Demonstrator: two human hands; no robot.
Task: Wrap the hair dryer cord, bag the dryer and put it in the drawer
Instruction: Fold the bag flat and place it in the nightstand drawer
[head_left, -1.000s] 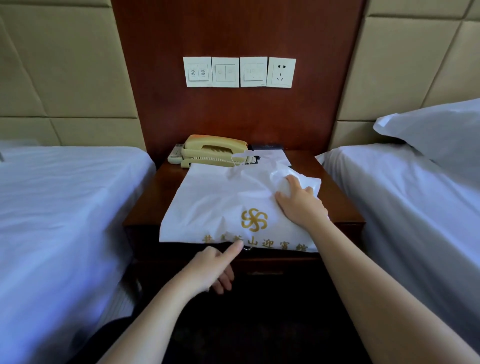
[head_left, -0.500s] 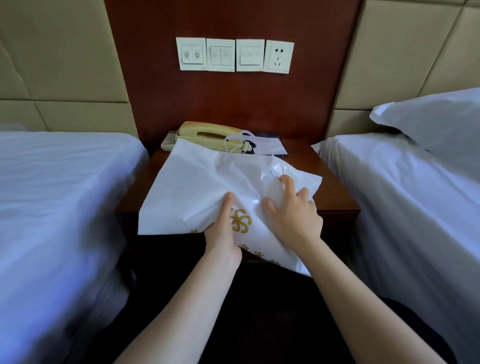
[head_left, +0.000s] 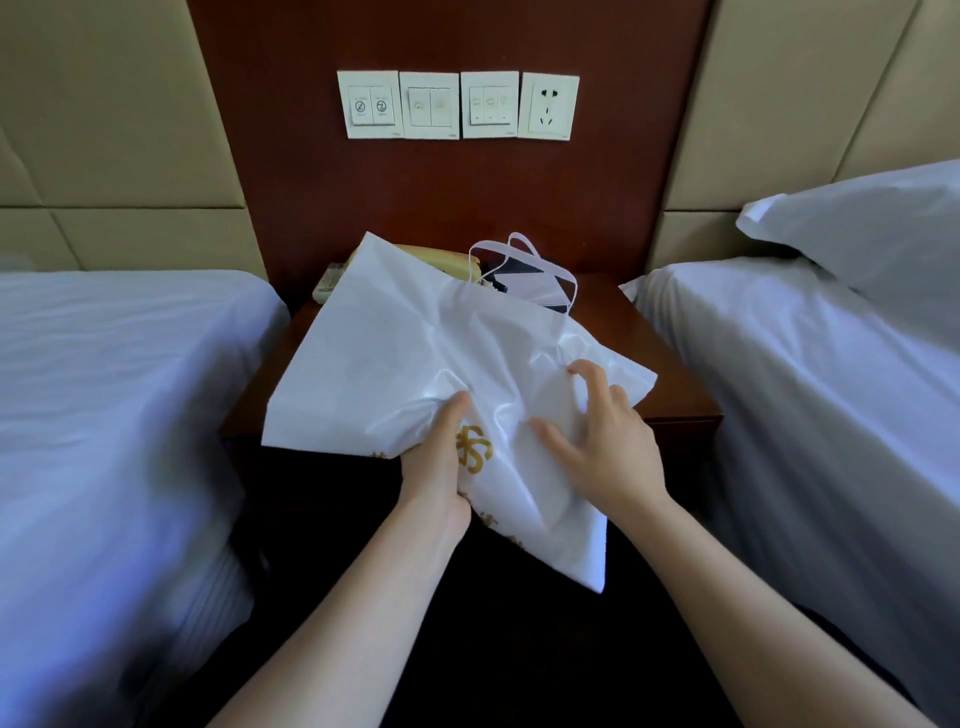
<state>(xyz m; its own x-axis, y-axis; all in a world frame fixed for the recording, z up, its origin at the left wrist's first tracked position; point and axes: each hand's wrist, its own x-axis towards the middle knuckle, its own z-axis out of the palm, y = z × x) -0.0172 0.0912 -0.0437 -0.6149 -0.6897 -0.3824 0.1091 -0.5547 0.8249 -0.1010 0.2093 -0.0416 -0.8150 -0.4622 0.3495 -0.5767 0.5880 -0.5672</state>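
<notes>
Item 1: one white plastic bag (head_left: 384, 364), opaque, at centre frame. It lies half on the table (head_left: 670, 374), and its lower corner hangs past the front edge. I cannot tell what is inside; the film hides it. It has two loop handles (head_left: 521, 238) at the far end, standing up, and one gold logo (head_left: 475, 452) between my hands.

Item 2: my hands, two, close together but not touching, both on the bag. My left hand (head_left: 436, 467) grips the near edge, thumb on top. My right hand (head_left: 602, 447) has its fingers curled into the crumpled film, bunching it.

Item 3: one beige telephone (head_left: 447, 259), upper centre, mostly hidden behind the bag.

Item 4: wall fittings, top centre: three switch plates (head_left: 429, 105) and one socket (head_left: 549, 106) in one row.

Item 5: two beds, the left bed (head_left: 104, 415) and the right bed (head_left: 805, 389), white sheets, one either side of the table. One pillow (head_left: 872, 234), upper right.
</notes>
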